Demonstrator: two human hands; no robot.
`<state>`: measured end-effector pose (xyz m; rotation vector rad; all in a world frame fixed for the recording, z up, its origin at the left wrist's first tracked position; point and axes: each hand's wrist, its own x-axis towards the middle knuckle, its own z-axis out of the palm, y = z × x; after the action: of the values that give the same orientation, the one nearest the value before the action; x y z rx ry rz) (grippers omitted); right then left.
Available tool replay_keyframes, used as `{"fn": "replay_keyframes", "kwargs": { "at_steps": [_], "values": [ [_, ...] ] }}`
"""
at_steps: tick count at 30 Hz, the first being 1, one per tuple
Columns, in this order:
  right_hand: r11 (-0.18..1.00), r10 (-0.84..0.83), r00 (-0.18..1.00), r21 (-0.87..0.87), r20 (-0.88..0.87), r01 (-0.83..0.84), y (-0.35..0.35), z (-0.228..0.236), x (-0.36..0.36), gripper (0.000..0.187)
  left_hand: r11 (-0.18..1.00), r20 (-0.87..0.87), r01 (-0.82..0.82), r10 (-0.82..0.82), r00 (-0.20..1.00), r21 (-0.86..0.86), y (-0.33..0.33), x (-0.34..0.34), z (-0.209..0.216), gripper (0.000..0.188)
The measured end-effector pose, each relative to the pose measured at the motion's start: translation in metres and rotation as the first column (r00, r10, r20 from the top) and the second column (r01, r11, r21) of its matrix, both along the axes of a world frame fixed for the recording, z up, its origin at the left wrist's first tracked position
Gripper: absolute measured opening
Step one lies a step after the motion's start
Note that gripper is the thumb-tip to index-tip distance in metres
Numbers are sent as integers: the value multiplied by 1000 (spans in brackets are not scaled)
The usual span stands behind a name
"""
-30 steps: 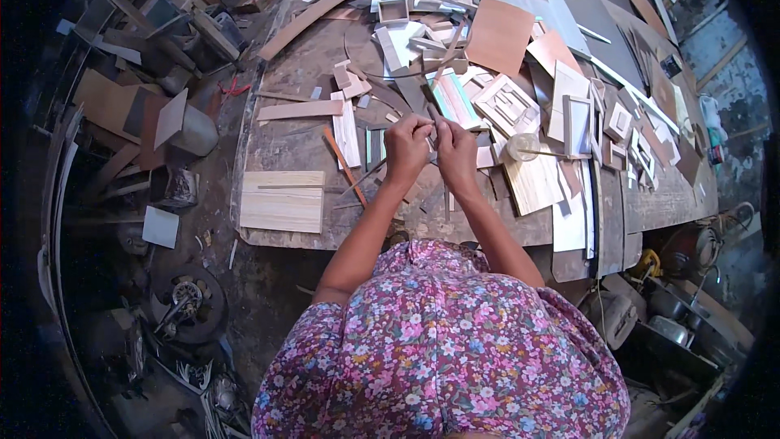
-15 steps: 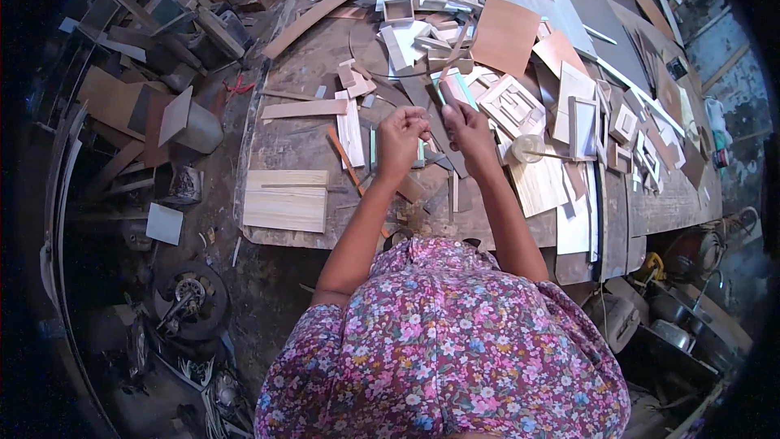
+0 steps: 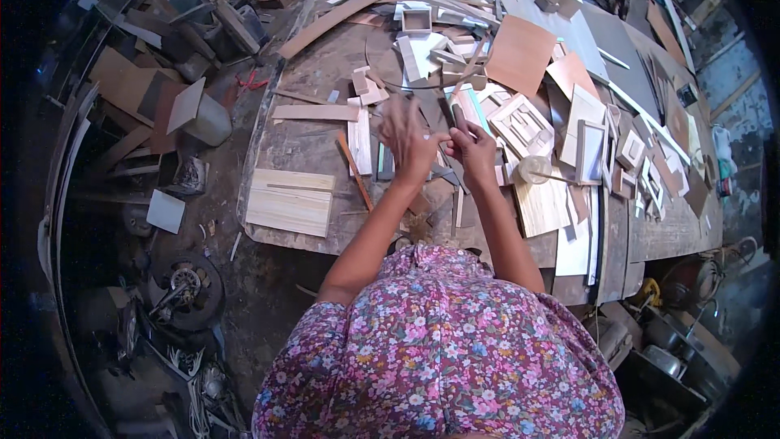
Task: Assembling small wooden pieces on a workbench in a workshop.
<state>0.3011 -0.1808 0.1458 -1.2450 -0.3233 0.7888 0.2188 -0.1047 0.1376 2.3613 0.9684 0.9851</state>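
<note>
My left hand point(image 3: 412, 146) is over the near middle of the workbench, its fingers spread and smeared by motion. Its thumb points at my right hand and nearly meets it. My right hand point(image 3: 474, 151) is closed round a slim dark stick point(image 3: 458, 117) that points up and away; its exact kind is hard to make out. Below the hands lie narrow wood offcuts. Just beyond my right hand is a pale block with a green edge point(image 3: 469, 104), and to its right a light wooden frame with inner pieces point(image 3: 522, 125).
A clear cup point(image 3: 534, 169) with a stick across it stands right of my right hand. Pale boards point(image 3: 288, 203) lie at the bench's near left corner, an orange strip point(image 3: 355, 171) beside my left forearm. Small wooden boxes and sheets crowd the far and right side of the workbench point(image 3: 317, 150).
My left hand has opened from a pinch, and its fingers now fan out in a blur. My right hand keeps the dark stick and sits slightly lower. The view has shifted a little.
</note>
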Motion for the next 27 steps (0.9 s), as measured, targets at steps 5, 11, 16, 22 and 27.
{"fn": "replay_keyframes", "kwargs": {
  "at_steps": [5, 11, 16, 22, 27],
  "values": [
    [997, -49, 971, 45, -235, 61, 2, -20, -2, 28, 927, 229, -144, 232, 945, -346, 5, 5, -17, 110],
    [997, 7, 935, 69, -355, 18, 3, -43, -13, 18, 581, 502, 370, 77, 861, -725, 22, 0, -28, 60],
    [996, 0, 995, -86, -95, -8, -1, -47, -13, 30, 533, 526, 376, 158, 836, -758, 21, -4, -17, 17],
    [992, -103, 939, 109, 329, 70, 26, -16, 10, 35, 416, 370, 375, -96, 924, -828, 14, -15, -40, 13],
    [979, -127, 948, 189, 290, 74, 46, -5, 10, 42, 386, 259, 351, -270, 927, -853, 0, -18, -37, 8]
  ]
}}
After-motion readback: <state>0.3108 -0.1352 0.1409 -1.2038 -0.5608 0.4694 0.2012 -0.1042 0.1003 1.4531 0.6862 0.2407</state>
